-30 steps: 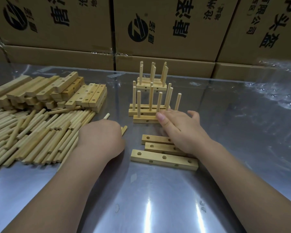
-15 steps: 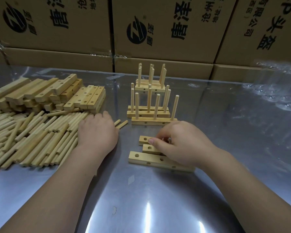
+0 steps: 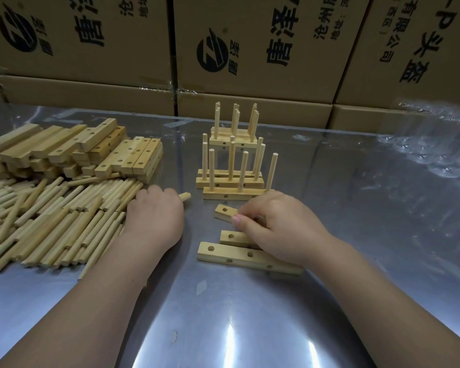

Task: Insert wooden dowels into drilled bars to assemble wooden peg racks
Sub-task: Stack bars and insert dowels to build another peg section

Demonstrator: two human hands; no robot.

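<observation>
Right hand (image 3: pixel 274 227) has dropped back from the finished racks (image 3: pixel 230 181), now pinching a drilled bar (image 3: pixel 225 211) at centre frame; left hand (image 3: pixel 154 211) curls round a dowel (image 3: pixel 185 196) beside the pile (image 3: pixel 51 213). Careful: enter it skewed and it jams.

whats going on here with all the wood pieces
A person is assembling wooden peg racks on a metal table. The left hand grips a dowel beside the dowel pile. The right hand pinches a drilled bar, with two more bars lying nearer. Finished racks stand just behind.
</observation>
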